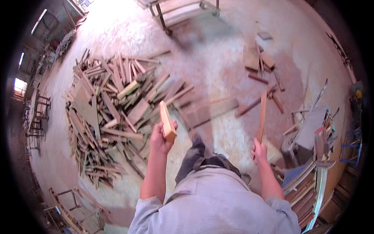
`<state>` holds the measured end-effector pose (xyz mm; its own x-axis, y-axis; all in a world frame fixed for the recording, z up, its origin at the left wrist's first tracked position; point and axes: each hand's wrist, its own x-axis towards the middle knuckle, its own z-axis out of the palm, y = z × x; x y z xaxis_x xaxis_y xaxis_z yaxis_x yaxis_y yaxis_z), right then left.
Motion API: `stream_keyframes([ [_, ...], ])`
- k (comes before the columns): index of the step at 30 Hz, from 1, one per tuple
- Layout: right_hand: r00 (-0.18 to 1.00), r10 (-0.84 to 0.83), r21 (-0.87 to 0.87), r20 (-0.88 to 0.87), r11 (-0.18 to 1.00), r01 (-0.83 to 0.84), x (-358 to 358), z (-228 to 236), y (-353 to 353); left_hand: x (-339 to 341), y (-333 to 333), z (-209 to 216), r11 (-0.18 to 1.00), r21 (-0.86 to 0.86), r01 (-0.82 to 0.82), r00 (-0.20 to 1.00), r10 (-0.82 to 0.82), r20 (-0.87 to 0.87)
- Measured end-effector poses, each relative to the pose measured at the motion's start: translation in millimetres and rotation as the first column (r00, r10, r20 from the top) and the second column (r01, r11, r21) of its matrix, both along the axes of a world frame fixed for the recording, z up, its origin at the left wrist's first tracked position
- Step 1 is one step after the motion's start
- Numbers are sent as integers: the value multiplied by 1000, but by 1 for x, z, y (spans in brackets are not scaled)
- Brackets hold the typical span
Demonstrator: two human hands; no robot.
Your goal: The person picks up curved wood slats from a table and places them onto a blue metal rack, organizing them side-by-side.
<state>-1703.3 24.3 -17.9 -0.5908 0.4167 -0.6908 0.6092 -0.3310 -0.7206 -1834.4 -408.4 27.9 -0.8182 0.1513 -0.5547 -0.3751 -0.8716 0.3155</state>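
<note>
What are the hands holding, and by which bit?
The left grip holds a pale wood block near its lower end; the right grip holds a thin wood strip by its lower end.

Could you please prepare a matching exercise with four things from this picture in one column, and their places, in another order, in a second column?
Things:
1. pale yellow wooden block
2. long, thin reddish-brown wooden strip
3. large heap of brown wood pieces
4. dark-framed wheeled cart

Places:
A. at the picture's top edge
B. in the right hand
C. in the picture's left part, unheld
D. in the left hand

Pairs: 1-D, 2-B, 3-C, 4-A.
</note>
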Motion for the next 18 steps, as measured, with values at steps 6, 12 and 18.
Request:
stream_keyframes([
  [6, 978, -167, -3, 127, 986, 169, -58, -38, 25, -136, 5, 68, 895, -419, 150, 954, -242, -175],
  [12, 952, -151, 45, 268, 989, 144, -133, -71, 50, -260, 23, 73, 784, -619, 55, 974, -179, -141],
  [18, 932, -112, 111, 345, 991, 78, -283, -87, 82, -371, 49, 19, 627, -767, 137, 976, -216, -3],
])
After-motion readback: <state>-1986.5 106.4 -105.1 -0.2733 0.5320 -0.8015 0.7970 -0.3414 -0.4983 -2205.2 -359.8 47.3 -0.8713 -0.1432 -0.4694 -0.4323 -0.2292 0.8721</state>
